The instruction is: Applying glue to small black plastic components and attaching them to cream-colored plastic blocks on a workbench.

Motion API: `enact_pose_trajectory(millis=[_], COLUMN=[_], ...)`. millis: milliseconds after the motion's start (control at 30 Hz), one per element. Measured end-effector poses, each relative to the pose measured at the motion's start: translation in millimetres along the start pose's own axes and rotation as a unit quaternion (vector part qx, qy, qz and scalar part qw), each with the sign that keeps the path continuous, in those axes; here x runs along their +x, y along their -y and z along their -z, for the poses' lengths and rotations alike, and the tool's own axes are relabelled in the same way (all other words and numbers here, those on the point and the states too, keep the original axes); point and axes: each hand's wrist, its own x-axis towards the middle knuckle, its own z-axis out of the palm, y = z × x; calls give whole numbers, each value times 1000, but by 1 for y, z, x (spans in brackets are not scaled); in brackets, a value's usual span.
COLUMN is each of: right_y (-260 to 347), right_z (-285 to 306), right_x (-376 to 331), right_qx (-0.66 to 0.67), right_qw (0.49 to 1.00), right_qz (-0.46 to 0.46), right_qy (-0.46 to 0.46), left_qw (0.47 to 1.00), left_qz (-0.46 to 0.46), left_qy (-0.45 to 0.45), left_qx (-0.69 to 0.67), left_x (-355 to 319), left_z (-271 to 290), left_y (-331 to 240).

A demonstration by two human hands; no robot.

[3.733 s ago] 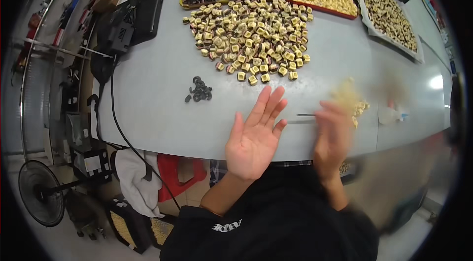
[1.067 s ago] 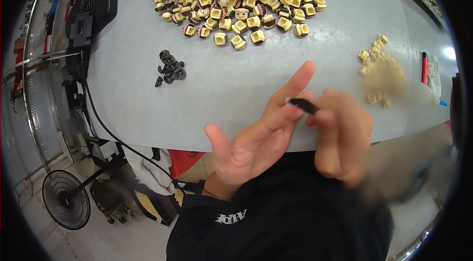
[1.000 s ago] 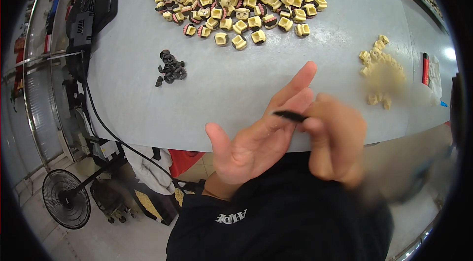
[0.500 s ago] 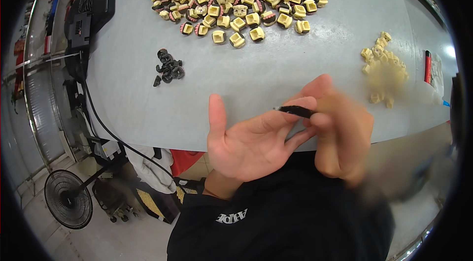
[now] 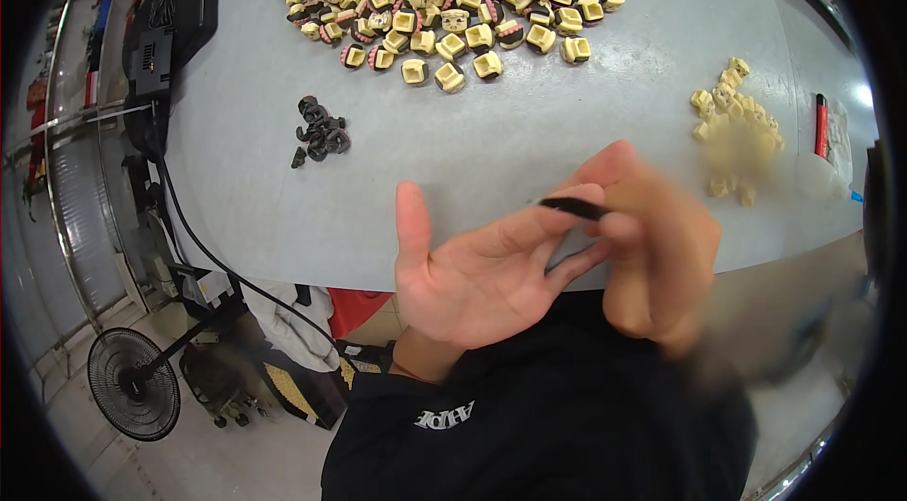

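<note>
1. Head view: the right hand [image 5: 657, 246], slightly blurred, has its thumb and forefinger pinched together on a slim black object [image 5: 574, 207]. This tapers toward its left end and lies in front of the left fingertips; whether it touches them cannot be told, and its exact kind is unclear.
2. Directly left of that pinch, the left hand [image 5: 482, 284] is spread wide, palm up and bare, thumb standing well apart from the other fingers. Those fingers reach toward the right hand and partly pass behind it, so their tips are hard to read.
3. Under and beyond both hands runs a smooth grey table [image 5: 435, 137].
4. Beyond the left thumb and to its left sits a little heap of curved black pieces [image 5: 323, 132].
5. Beyond the right fingers and to their right lies a loose group of cream moulded pieces [image 5: 732, 104], partly veiled by a blurry patch.
6. Farther right of these fingers rests a red, dark-ended stick [image 5: 821, 128] beside crumpled pale plastic [image 5: 839, 144].
7. Straight ahead, well apart from the fingers, spreads a large pile of small cream, black and pink figure heads [image 5: 472, 9], many showing square hollows, some showing faces.
</note>
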Motion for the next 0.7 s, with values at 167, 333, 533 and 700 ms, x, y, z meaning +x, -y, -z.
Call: enact_pose_trajectory(millis=[167,333,533,700], right_y=[-1,-5,-4,-4], right_z=[-2,-3,-1,-2], right_x=[0,1,-1,-1], right_qx=[-4,6,-14,-11], right_qw=[1000,998,999,998], right_qz=[0,44,7,9], right_qy=[-13,-33,-40,-59], left_qw=[1000,999,996,999], left_qz=[-4,-7,27,3], left_qy=[-20,31,58,10], left_qx=[-3,13,60,36], left_x=[-2,0,1,2], left_z=[0,7,7,1], left_y=[0,-1,-4,1])
